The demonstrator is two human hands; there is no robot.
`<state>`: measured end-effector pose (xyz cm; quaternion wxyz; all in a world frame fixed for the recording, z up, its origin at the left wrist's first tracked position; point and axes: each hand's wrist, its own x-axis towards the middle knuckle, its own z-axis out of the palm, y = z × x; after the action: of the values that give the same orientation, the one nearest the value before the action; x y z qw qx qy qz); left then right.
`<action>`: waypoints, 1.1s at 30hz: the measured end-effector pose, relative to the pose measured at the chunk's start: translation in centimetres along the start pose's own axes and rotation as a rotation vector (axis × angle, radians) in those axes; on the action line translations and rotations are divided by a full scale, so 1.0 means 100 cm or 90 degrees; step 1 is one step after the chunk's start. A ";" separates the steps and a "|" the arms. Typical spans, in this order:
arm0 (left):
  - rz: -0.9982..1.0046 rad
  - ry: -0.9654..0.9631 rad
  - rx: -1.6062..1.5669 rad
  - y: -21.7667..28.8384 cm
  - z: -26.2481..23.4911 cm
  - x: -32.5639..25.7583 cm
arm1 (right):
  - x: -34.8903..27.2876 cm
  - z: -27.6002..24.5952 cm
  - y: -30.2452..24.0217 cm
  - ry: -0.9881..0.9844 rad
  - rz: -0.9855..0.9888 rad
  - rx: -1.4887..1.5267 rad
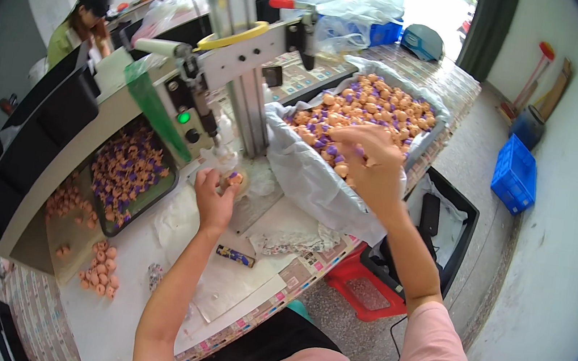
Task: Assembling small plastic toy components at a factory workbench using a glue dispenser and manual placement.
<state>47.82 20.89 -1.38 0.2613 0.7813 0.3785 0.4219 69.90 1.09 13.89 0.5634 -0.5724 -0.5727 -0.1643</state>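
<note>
My left hand (214, 203) pinches a small peach-and-purple toy piece (235, 178) at the foot of a bench press (241, 101), just under its head. My right hand (375, 164) hangs over a bin (324, 192) lined with pale plastic and heaped with similar peach-and-purple pieces (379, 105). Its fingers are curled in; anything between them is too small to make out. Left of the press, a dark tray (170, 181) holds more peach-and-purple pieces. Plain peach round pieces (100, 271) lie in a cluster on the white sheet.
A dark patterned cylinder (235, 256) lies near my left forearm. Below the table's right edge are a red stool (362, 292) and a black crate (469, 226). A blue crate (515, 174) is on the floor. Another person (79, 29) works at the far left.
</note>
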 end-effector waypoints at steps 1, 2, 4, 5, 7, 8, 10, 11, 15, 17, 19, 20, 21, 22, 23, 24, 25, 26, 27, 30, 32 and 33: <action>0.076 0.021 0.073 -0.002 0.007 -0.001 | 0.006 0.006 -0.008 -0.036 -0.058 0.017; 0.089 0.007 0.066 0.007 0.013 0.000 | 0.010 0.013 -0.022 -0.051 -0.083 0.090; 0.015 -0.003 -0.007 0.026 0.017 0.000 | 0.018 0.042 -0.025 -0.022 -0.227 0.131; 0.005 -0.010 -0.030 0.029 0.021 0.000 | 0.029 0.052 -0.035 0.026 -0.268 0.143; -0.011 -0.042 -0.062 0.054 0.024 -0.001 | 0.058 0.072 -0.051 0.119 -0.311 0.110; -0.034 -0.062 -0.094 0.066 0.024 -0.001 | 0.075 0.081 -0.056 0.165 -0.316 0.064; 0.000 -0.070 -0.037 0.057 0.021 -0.001 | 0.107 0.101 -0.068 0.165 -0.227 0.076; 0.022 -0.072 0.013 0.053 0.023 -0.004 | 0.123 0.107 -0.071 0.005 -0.093 0.110; 0.057 -0.106 0.029 0.053 0.019 -0.009 | 0.176 0.109 -0.077 -0.204 0.201 0.218; 0.047 -0.133 -0.042 0.055 0.016 -0.009 | 0.172 0.105 -0.077 -0.031 0.120 0.267; -0.003 -0.146 -0.083 0.059 0.008 -0.012 | 0.163 0.093 -0.080 0.137 0.037 0.315; -0.054 -0.154 -0.122 0.059 0.001 -0.014 | 0.155 0.073 -0.086 0.091 0.013 0.506; -0.056 -0.151 -0.121 0.058 -0.005 -0.016 | 0.145 0.053 -0.089 0.042 -0.013 0.694; -0.072 -0.147 -0.154 0.055 -0.010 -0.018 | 0.129 0.036 -0.085 -0.001 -0.030 0.700; -0.090 -0.140 -0.185 0.052 -0.017 -0.021 | 0.111 0.024 -0.080 -0.044 -0.049 0.708; -0.089 -0.146 -0.190 0.056 -0.020 -0.023 | 0.091 0.025 -0.061 -0.023 -0.164 0.649; -0.097 -0.157 -0.142 0.066 -0.027 -0.026 | 0.070 0.026 -0.042 -0.002 -0.277 0.583; -0.111 -0.159 -0.086 0.070 -0.041 -0.029 | 0.053 0.030 -0.040 0.030 -0.271 0.565; -0.115 -0.158 -0.083 0.075 -0.056 -0.033 | 0.038 0.032 -0.043 0.061 -0.266 0.546; -0.005 -0.085 0.143 0.070 -0.103 -0.046 | -0.001 0.020 -0.046 0.123 -0.101 0.410; 0.069 -0.032 0.273 0.058 -0.136 -0.062 | -0.039 0.022 -0.040 0.013 0.044 0.409; 0.082 -0.002 0.332 0.052 -0.156 -0.074 | -0.053 0.027 -0.039 -0.057 0.025 0.400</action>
<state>33.73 13.28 6.88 0.0245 0.8454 0.4234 0.3246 63.89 -0.32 10.37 0.6900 -0.3879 -0.6085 0.0571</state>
